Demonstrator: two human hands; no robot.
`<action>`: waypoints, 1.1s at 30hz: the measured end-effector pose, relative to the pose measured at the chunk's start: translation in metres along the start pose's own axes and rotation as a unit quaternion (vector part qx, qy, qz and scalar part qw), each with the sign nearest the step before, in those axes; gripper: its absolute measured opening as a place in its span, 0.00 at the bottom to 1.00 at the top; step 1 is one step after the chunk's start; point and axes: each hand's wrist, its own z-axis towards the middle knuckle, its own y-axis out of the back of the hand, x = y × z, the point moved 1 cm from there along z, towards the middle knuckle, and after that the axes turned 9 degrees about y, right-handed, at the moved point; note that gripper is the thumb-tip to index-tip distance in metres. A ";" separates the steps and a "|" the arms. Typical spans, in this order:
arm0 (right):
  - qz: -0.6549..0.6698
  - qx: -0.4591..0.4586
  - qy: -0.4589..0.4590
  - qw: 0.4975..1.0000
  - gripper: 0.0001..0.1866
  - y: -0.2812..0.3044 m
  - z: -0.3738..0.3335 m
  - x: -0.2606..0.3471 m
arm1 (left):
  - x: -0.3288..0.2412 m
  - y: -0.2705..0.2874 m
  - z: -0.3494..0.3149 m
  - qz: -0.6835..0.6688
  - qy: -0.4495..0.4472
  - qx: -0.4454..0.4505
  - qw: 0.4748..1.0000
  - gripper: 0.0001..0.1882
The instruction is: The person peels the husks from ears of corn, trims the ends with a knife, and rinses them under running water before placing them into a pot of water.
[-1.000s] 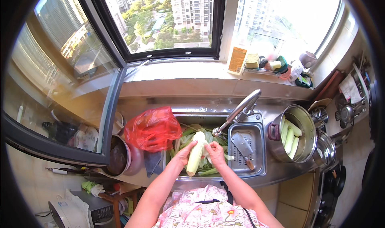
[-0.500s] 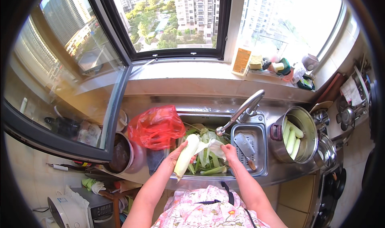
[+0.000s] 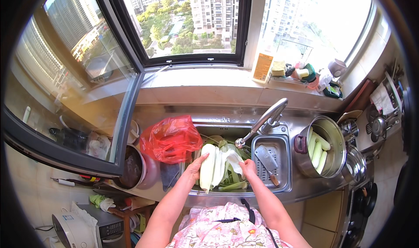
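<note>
Over the sink (image 3: 195,199) my left hand (image 3: 197,168) is closed round a pale green ear of corn (image 3: 208,167), held nearly upright. My right hand (image 3: 248,168), to its right, pinches a whitish corn husk (image 3: 235,160) that is partly peeled and spread away from the ear. Pulled-off green husks (image 3: 232,186) lie heaped in the basin beneath both hands. In the steel pot (image 3: 336,147) at the right stand several pale ears of corn (image 3: 317,154).
A red plastic bag (image 3: 170,139) lies at the sink's left, beside a pink bucket (image 3: 149,169). The faucet (image 3: 268,115) arches over the basin. A cleaver (image 3: 266,158) rests in the small drainer tray (image 3: 283,178). An open window sash (image 3: 124,117) juts in at left.
The ear in my left hand has swung more upright and moved slightly right. A strip of husk now hangs spread beside it, still held by my right hand.
</note>
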 end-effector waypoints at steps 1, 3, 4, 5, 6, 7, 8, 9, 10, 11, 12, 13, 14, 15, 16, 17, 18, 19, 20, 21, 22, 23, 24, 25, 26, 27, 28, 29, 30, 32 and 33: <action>-0.010 -0.005 -0.009 1.000 0.18 0.000 0.001 -0.005 | -0.002 0.008 0.004 0.010 -0.012 0.003 1.000 0.28; -0.025 0.001 -0.021 0.999 0.18 0.002 0.002 -0.013 | -0.010 0.000 -0.006 0.050 -0.027 0.077 0.995 0.28; -0.030 0.016 -0.019 0.999 0.19 0.004 0.000 -0.011 | -0.012 -0.005 -0.013 0.038 -0.025 0.080 0.996 0.28; -0.034 0.030 -0.017 0.999 0.20 0.007 -0.002 -0.008 | -0.014 0.000 -0.011 0.032 -0.024 0.076 0.996 0.28; -0.054 0.021 0.010 0.998 0.22 0.011 -0.009 0.006 | -0.016 0.005 -0.011 0.025 -0.024 0.070 0.997 0.28; -0.074 0.012 0.036 0.997 0.25 0.016 -0.021 0.028 | -0.016 0.004 -0.011 0.016 -0.047 0.056 0.997 0.28; -0.095 0.001 0.059 0.994 0.27 0.020 -0.032 0.043 | -0.014 -0.002 -0.008 0.007 -0.069 0.044 0.997 0.28; -0.103 -0.009 0.116 0.988 0.36 0.022 -0.038 0.051 | -0.012 -0.009 -0.004 0.000 -0.091 0.033 0.995 0.28; -0.029 0.009 0.122 0.992 0.37 0.015 -0.038 0.053 | -0.009 -0.012 0.005 -0.026 -0.122 0.022 0.992 0.25; 0.044 0.027 0.128 0.990 0.37 0.004 -0.037 0.054 | -0.006 -0.011 0.015 -0.038 -0.146 0.023 0.988 0.26; 0.116 0.041 0.132 0.984 0.38 -0.002 -0.037 0.055 | -0.001 -0.013 0.027 -0.051 -0.167 0.026 0.984 0.26; 0.172 0.076 0.122 0.975 0.39 -0.006 -0.041 0.058 | 0.003 -0.018 0.035 -0.088 -0.188 0.039 0.977 0.27; 0.227 0.110 0.111 0.961 0.40 -0.009 -0.045 0.060 | 0.009 -0.023 0.043 -0.116 -0.193 0.059 0.972 0.29; 0.170 0.065 0.176 0.967 0.38 -0.014 -0.044 0.058 | 0.013 -0.025 0.049 -0.105 -0.186 0.050 0.976 0.30; 0.207 0.099 0.133 0.964 0.36 -0.004 -0.047 0.065 | 0.015 -0.031 0.049 -0.095 -0.178 0.040 0.979 0.31; 0.242 0.133 0.090 0.957 0.34 0.010 -0.050 0.072 | 0.019 -0.035 0.045 -0.001 -0.205 0.013 0.979 0.33; 0.278 0.161 0.045 0.946 0.32 0.024 -0.052 0.074 | 0.017 -0.043 0.038 0.019 -0.160 0.019 0.987 0.33; 0.312 0.136 0.082 0.937 0.28 0.027 -0.045 0.061 | 0.010 -0.047 0.029 0.039 -0.114 0.025 0.992 0.33; 0.331 0.128 0.104 0.929 0.26 0.032 -0.036 0.049 | 0.001 -0.048 0.025 0.060 -0.068 0.030 0.995 0.33; 0.304 0.162 0.114 0.932 0.26 0.044 -0.031 0.045 | -0.009 -0.039 0.022 0.137 -0.048 0.034 0.989 0.33; 0.277 0.193 0.123 0.933 0.26 0.058 -0.023 0.044 | -0.018 -0.041 0.015 0.182 -0.022 0.024 0.983 0.32; 0.228 0.218 0.128 0.940 0.27 0.067 -0.019 0.047 | -0.026 -0.035 0.015 0.277 0.009 0.027 0.961 0.31; 0.195 0.250 0.132 0.939 0.27 0.075 -0.013 0.051 | -0.032 -0.034 0.018 0.370 0.040 0.033 0.927 0.31; 0.160 0.282 0.136 0.936 0.28 0.083 -0.007 0.056 | -0.034 -0.042 0.015 0.415 0.077 0.015 0.906 0.29; 0.125 0.314 0.140 0.931 0.28 0.091 -0.001 0.060 | -0.038 -0.044 0.016 0.459 0.100 0.008 0.883 0.29; 0.118 0.351 0.139 0.918 0.29 0.100 0.003 0.067 | -0.039 -0.048 0.016 0.478 0.118 0.008 0.871 0.30; 0.094 0.365 0.160 0.912 0.30 0.103 0.009 0.070 | -0.039 -0.050 0.016 0.496 0.135 0.007 0.858 0.31; 0.070 0.377 0.181 0.905 0.30 0.105 0.014 0.073 | -0.038 -0.044 0.028 0.529 0.155 0.001 0.835 0.35; 0.046 0.392 0.199 0.897 0.31 0.106 0.017 0.074 | -0.033 -0.044 0.038 0.558 0.148 0.011 0.816 0.38; -0.004 0.328 0.192 0.925 0.27 0.115 0.026 0.086 | -0.017 -0.048 0.052 0.608 0.114 0.058 0.784 0.39; -0.050 0.274 0.187 0.942 0.26 0.120 0.037 0.082 | -0.013 -0.059 0.050 0.561 0.145 0.059 0.813 0.37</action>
